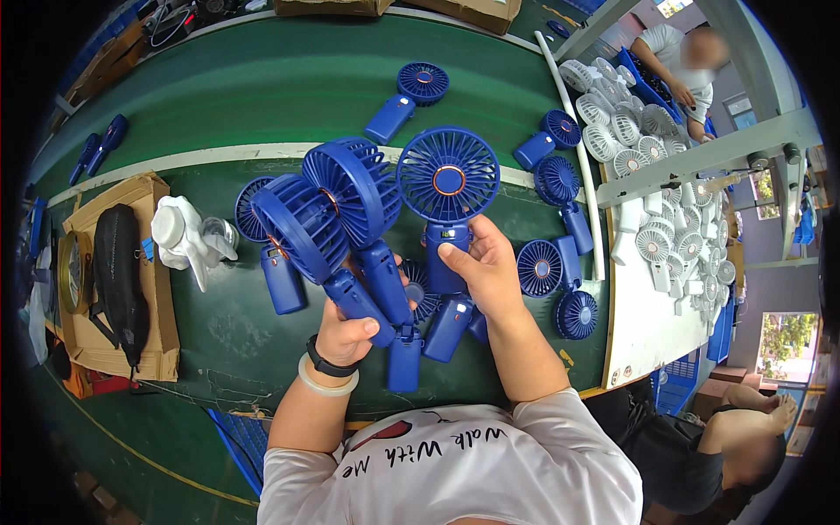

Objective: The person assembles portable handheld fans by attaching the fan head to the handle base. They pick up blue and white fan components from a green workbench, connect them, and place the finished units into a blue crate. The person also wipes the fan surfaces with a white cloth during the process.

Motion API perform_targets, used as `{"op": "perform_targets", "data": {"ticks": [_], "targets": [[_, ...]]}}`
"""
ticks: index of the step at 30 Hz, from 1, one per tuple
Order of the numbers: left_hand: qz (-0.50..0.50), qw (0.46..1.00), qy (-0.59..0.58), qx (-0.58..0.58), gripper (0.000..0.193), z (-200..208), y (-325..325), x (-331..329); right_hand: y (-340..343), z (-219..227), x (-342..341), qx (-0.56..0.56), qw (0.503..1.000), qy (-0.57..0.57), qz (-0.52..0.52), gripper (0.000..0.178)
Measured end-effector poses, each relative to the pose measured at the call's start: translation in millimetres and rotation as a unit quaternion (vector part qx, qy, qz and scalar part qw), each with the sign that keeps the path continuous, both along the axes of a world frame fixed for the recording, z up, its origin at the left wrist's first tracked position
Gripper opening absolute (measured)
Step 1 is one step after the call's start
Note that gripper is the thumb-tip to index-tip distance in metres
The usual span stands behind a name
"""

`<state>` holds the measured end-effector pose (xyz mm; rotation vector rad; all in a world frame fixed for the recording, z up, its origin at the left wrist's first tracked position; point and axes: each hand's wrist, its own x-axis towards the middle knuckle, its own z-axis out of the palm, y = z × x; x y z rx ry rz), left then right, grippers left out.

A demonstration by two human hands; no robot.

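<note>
Two blue handheld fans are bunched in my left hand [346,337], its fingers wrapped round their handles. The nearer fan [302,227] leans left, and the other fan [359,192] rises just behind it. A third blue handheld fan [448,175] stands upright in my right hand [486,271], the thumb pressed on the front of its handle below a small lit display. Below and between my hands, more blue fans lie on the green table, among them a handle [404,360] and another handle [449,328]. One fan [282,280] lies left of my left hand, partly hidden.
More blue fans [540,267] lie to the right, beside a white rail [573,157]. Past it, white fans [652,236] crowd a white table, with two other people nearby. At left are a cardboard tray [162,341] with a black pouch and a white plastic bag [179,232].
</note>
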<state>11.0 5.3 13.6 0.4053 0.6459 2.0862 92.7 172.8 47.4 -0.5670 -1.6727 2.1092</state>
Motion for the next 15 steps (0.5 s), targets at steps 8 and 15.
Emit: {"op": "perform_targets", "data": {"ticks": [8,15], "targets": [[-0.010,1.000,-0.010,0.015,0.091,1.5,3.3,-0.4,-3.0,1.7,-1.1,-0.004,1.000,0.013,0.008,0.044],[-0.086,0.991,-0.060,0.083,0.086,-0.2,-1.8,-3.6,-9.8,15.0,4.7,0.360,0.924,0.034,0.121,0.075]]}}
